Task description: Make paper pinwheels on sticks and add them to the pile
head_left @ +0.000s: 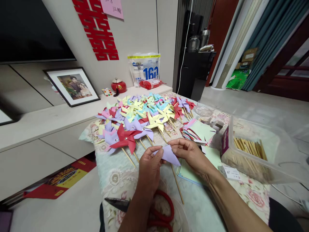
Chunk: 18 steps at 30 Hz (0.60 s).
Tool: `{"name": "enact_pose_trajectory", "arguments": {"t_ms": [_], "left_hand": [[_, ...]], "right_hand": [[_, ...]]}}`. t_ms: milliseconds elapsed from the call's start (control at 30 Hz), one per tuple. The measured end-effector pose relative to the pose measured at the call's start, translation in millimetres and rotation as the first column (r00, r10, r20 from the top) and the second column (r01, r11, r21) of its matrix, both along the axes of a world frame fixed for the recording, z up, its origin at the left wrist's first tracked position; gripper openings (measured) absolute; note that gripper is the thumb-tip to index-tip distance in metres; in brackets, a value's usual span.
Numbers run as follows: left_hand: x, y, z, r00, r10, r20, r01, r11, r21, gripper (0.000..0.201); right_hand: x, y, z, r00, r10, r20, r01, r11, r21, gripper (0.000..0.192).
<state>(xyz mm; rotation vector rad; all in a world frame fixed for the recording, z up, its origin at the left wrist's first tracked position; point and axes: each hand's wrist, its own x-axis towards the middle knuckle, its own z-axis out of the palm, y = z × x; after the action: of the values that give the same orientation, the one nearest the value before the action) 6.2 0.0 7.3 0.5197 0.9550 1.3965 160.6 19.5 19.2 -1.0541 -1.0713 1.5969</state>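
Both hands hold a folded lilac paper piece [169, 155] above the flowered tablecloth. My left hand [150, 167] pinches its left corner; my right hand [190, 153] grips its right side. A wooden stick [178, 187] lies on the cloth just under them. Beyond my hands lie many finished paper pinwheels [142, 119] in red, lilac, yellow, blue and pink, each on a stick. A stack of cut coloured paper squares [199, 131] sits to the right of them.
Red-handled scissors [154, 209] lie near my left forearm. A clear plastic box of wooden sticks [251, 151] stands at right, a small clear dish [204, 113] beyond the paper. A low cabinet at left holds a framed photo [72, 86], red pot [118, 85] and a bag.
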Motion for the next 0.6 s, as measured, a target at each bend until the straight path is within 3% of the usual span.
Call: {"name": "enact_pose_trajectory", "arguments": {"t_ms": [133,300,467,600], "left_hand": [[0.2,-1.5,-2.9,0.998,-0.032,-0.058,0.034,0.999,0.021,0.033],[0.8,-3.1,-1.6,0.995,-0.079,-0.057,0.083,0.994,0.073,0.027],[-0.6,-2.0,3.6,0.996,-0.084,0.022,0.083,0.996,0.039,0.05],[-0.7,-2.5,3.2,0.996,-0.084,0.043,0.082,0.996,0.047,0.04]], "right_hand": [[0.0,0.4,-1.3,0.995,0.028,0.093,-0.037,0.995,0.095,0.037],[-1.0,0.0,-1.1,0.968,-0.003,0.25,-0.042,0.984,0.173,0.017],[-0.6,2.1,-3.1,0.981,-0.051,0.189,0.024,0.989,0.143,0.031],[-0.9,3.5,-5.3,0.992,-0.072,0.1,0.067,0.997,0.047,0.038]]}}
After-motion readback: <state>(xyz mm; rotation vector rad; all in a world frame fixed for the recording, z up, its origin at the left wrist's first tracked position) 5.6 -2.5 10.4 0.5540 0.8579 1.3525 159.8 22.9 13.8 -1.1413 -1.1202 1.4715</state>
